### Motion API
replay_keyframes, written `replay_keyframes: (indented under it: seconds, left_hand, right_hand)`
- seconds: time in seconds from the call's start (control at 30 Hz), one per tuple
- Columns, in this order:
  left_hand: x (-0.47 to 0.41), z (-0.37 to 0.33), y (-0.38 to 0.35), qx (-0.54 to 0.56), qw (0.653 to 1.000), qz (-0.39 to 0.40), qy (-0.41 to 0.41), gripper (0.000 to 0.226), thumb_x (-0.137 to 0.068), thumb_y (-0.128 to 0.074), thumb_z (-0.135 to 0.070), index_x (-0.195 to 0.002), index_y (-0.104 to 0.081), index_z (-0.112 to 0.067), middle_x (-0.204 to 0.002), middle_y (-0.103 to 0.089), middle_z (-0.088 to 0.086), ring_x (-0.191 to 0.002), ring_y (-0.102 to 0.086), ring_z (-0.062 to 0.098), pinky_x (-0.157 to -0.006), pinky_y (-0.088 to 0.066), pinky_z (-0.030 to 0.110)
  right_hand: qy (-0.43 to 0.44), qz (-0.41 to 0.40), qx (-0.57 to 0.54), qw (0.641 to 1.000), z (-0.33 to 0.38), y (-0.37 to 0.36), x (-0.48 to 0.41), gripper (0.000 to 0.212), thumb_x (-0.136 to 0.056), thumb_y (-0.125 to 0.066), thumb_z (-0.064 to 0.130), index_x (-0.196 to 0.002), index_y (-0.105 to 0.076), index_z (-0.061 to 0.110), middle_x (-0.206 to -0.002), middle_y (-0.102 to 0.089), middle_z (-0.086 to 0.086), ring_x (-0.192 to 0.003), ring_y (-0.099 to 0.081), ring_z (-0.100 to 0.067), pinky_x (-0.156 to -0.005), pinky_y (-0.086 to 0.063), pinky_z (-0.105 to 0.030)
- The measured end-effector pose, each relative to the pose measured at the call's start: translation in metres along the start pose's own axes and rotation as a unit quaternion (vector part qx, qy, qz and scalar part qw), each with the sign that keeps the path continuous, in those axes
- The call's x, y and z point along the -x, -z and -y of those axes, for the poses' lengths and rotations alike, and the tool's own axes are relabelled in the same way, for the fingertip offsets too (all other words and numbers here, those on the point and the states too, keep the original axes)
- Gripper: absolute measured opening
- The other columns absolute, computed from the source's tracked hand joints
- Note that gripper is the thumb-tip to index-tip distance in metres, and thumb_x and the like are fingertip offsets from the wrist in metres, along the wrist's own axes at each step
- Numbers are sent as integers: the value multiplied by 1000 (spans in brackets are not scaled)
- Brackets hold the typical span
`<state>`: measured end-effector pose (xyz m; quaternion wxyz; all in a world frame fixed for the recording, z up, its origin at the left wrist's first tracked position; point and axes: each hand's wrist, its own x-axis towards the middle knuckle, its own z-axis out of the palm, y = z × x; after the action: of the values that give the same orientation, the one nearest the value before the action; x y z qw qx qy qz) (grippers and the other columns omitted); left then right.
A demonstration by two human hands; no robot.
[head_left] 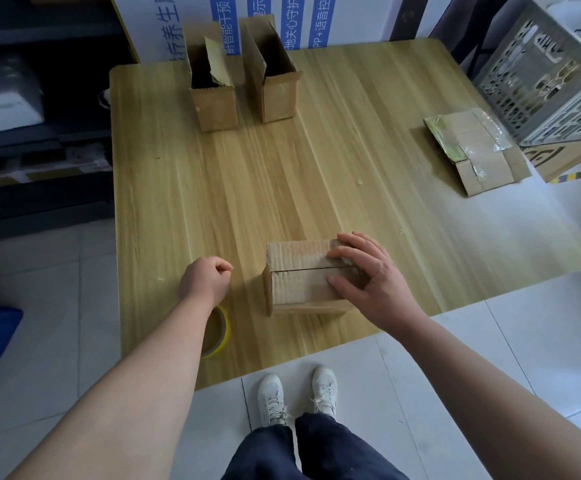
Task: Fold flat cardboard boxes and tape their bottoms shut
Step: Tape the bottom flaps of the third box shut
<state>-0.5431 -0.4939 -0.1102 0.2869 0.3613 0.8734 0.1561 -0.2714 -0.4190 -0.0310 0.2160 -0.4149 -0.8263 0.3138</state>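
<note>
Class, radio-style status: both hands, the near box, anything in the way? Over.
Left hand fisted, nothing seen in it. Right hand flat on near box, flaps closed, seam showing. Tape roll partly under left forearm; nothing blocking.

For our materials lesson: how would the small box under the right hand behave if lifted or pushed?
The box is probably light: small corrugated cardboard. Its flaps may spring open if the right hand lifts, as the seam shows a gap.

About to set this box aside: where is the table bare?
Bare: the table middle, between the two upright boxes and the near box, and rightward to the flat cardboard. Crowded: the near edge, with tape roll, left hand, right hand.
</note>
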Motion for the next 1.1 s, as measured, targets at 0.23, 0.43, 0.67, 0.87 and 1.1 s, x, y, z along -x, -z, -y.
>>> replay_keyframes:
  seconds: [0.23, 0.43, 0.67, 0.87, 1.1]
  left_hand:
    - [1, -1, 1, 29, 1000, 4, 4, 26, -89, -58, -30, -77, -74, -14, -81, -69, -5, -80, -62, 20, -64, -43, 25]
    - [-5, -9, 1, 92, 993, -68, -30, 4, -84, -71, -13, -85, -73, -10, -82, -70, 3, -77, -61, 17, -67, -45, 25]
    - [-13, -6, -9, 50, 994, -34, -90, 15, -80, -62, 1, -82, -62, -14, -79, -65, 0, -75, -62, 21, -63, -46, 26]
    - [-15, -4, -4, 106, 993, 31, -32, 60, -79, -69, -7, -135, -49, -13, -118, -50, 8, -82, -61, 18, -77, -46, 26]
    - [20, 0, 23, -78, 992, 99, 28, 95, -55, -78, -71, -130, -42, -25, -134, -36, 4, -119, -46, 26, -96, -43, 40]
  right_hand:
    - [0, 2, -12, 1000, 2, 2, 0, 32, -81, -68, 32, -111, -68, 19, -134, -54, 5, -134, -35, -8, -113, -27, -28]
    - [0, 4, -8, 1000, 2, 2, -1, 37, -81, -63, 41, -111, -68, 20, -132, -54, 8, -133, -36, -7, -113, -29, -32]
    - [-4, 11, -4, 1000, -1, 2, -2, 40, -81, -62, 45, -111, -68, 20, -133, -55, 6, -135, -38, -12, -112, -28, -27]
    - [-4, 10, -11, 1000, -2, 3, -2, 38, -81, -63, 43, -111, -68, 20, -133, -55, 7, -135, -38, -10, -113, -28, -29]
    - [-11, 14, -21, 1000, -2, 4, -2, 31, -82, -73, 29, -112, -69, 21, -132, -51, 12, -136, -36, -14, -112, -27, -29]
